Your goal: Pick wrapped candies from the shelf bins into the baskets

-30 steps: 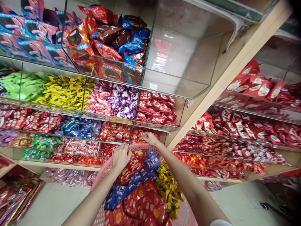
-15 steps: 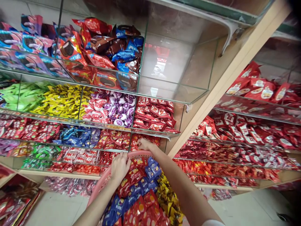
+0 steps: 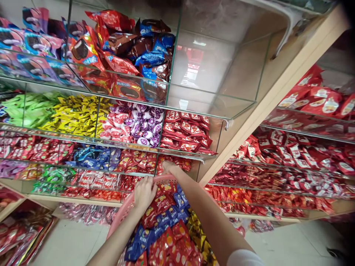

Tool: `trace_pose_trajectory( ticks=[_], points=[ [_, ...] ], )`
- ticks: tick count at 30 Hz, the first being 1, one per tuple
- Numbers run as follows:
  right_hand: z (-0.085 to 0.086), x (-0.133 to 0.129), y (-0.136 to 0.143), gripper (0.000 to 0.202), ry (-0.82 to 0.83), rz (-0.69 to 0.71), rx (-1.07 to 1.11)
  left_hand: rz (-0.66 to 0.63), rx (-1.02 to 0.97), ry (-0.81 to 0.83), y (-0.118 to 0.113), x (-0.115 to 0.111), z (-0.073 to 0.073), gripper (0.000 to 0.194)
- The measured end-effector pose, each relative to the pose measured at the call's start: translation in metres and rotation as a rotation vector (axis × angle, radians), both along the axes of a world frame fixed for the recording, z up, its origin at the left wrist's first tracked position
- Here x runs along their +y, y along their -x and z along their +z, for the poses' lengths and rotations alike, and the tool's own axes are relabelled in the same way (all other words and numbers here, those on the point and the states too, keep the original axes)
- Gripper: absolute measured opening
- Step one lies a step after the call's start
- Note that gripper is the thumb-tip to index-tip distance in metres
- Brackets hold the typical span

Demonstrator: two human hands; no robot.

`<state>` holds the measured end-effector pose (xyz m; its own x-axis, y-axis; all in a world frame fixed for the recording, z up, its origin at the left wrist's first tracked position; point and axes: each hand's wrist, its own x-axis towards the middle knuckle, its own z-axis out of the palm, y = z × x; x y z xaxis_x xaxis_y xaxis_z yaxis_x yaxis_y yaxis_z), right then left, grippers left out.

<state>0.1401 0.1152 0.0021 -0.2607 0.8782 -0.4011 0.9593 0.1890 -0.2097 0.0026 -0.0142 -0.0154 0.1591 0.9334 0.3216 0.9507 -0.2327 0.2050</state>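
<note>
My left hand (image 3: 144, 192) is closed over the far rim of a pink plastic basket (image 3: 122, 216). Red candy packets (image 3: 177, 247), blue candy packets (image 3: 144, 240) and yellow candy packets (image 3: 198, 231) fill the basket. My right hand (image 3: 169, 168) reaches past the basket rim into a shelf compartment of small red packets (image 3: 181, 163). Its fingertips are among those packets and blurred, so whether they hold one does not show. My right forearm crosses above the basket's right side.
A glass shelf (image 3: 130, 143) with wrapped sweets in purple, white and red lies just above my hands. Higher up, another glass shelf holds larger snack packs (image 3: 122, 48). A slanting wooden upright (image 3: 266, 107) stands right of my right arm, with red packets (image 3: 280, 181) beyond it.
The view has shifted slightly, so the shelves sit a little higher and further right. My right hand has pushed slightly deeper among the red packets. My left hand keeps its hold on the basket.
</note>
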Motion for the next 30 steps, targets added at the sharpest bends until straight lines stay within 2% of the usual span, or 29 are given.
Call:
trace_pose_trajectory(
  ticks=[7,19,24,30],
  points=[
    [0.001,-0.005,-0.008,0.026,0.131,0.05,-0.048,0.002,-0.025,0.026,-0.001,0.0,0.001,0.015],
    [0.012,-0.002,-0.008,0.027,0.16,0.119,-0.021,0.007,-0.002,0.04,-0.001,-0.001,0.002,0.018],
    [0.012,-0.001,-0.016,0.027,0.191,0.13,0.057,0.014,-0.007,0.039,-0.001,-0.001,0.001,0.02],
    [0.003,-0.002,-0.023,0.025,0.273,0.127,0.205,0.0,-0.012,0.032,-0.001,0.0,-0.002,0.021]
  ],
)
